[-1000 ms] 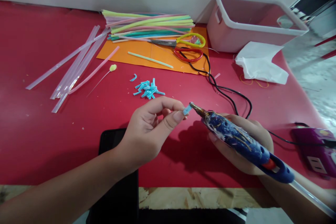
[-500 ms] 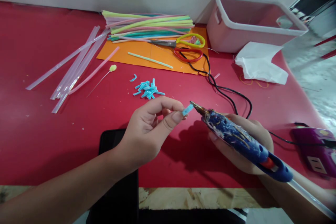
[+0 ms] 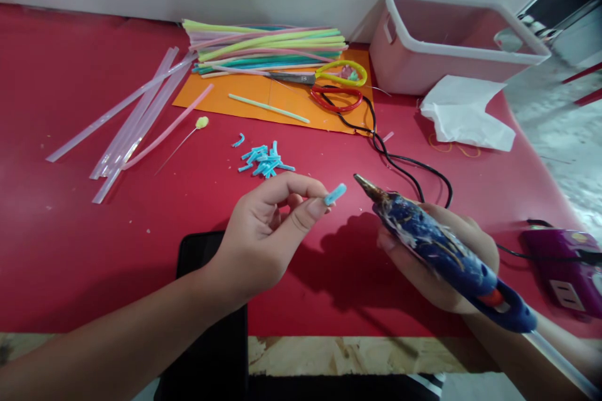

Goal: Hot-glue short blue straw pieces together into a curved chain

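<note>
Between thumb and forefinger, my left hand [image 3: 275,235] pinches a short blue piece of pipe cleaner [image 3: 335,193], its free end tilted up to the right. My right hand [image 3: 437,263] is wrapped round a dark blue glue gun [image 3: 433,244] smeared with dried glue. The gun's metal nozzle points up and left, a small gap away from the blue piece. A clear glue stick [image 3: 559,360] runs out of the gun's rear end. Beyond my left hand lies a small heap of cut blue pipe cleaner pieces [image 3: 267,160], with one curled piece [image 3: 239,140] beside it.
Pipe cleaners [image 3: 273,44] in several colours lie on orange card [image 3: 226,100] with scissors [image 3: 291,78]. Clear glue sticks [image 3: 136,119] and a yellow-tipped wire [image 3: 202,122] are left. A bin [image 3: 395,62], white paper [image 3: 470,116], black cord [image 3: 399,160] and purple socket box [image 3: 559,269] stand right. A phone [image 3: 211,338] lies under my left arm.
My right hand has drawn the glue gun back to the right, so its nozzle has come away from the blue piece. My left hand has stayed nearly still.
</note>
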Motion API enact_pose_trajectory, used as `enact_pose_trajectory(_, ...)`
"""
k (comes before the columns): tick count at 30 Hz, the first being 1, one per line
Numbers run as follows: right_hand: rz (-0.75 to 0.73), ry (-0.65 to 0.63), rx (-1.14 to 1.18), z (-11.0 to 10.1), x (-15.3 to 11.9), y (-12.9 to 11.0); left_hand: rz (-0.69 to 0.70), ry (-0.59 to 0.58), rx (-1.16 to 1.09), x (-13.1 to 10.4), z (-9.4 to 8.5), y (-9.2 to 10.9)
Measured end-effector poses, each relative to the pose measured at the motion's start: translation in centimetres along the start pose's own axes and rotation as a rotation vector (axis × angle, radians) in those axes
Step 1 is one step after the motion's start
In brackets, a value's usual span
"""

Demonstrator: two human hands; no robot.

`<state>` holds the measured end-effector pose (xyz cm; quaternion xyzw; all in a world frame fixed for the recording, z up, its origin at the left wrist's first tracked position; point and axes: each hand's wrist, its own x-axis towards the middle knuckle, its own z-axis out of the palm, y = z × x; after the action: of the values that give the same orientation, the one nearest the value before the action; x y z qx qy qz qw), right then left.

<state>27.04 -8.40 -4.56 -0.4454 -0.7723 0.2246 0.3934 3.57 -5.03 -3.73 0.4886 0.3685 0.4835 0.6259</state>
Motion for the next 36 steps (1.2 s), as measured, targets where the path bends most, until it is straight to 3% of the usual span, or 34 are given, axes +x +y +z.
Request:
enact_pose_trajectory(10,-0.058,-0.167,-0.04,-0.47,-0.04,0.04,0.055,-0.017,0.107,0.02,0.0,0.1)
enact_pose_trajectory(23,-0.08,-0.039,-0.012,-0.07,0.07,-0.07,0.051,-0.013,0.098,-0.11,-0.08,0.15)
enact_pose_trajectory(36,-0.01,-0.077,-0.085,-0.27,0.13,-0.21,0.063,-0.005,0.08,0.03,-0.01,0.36)
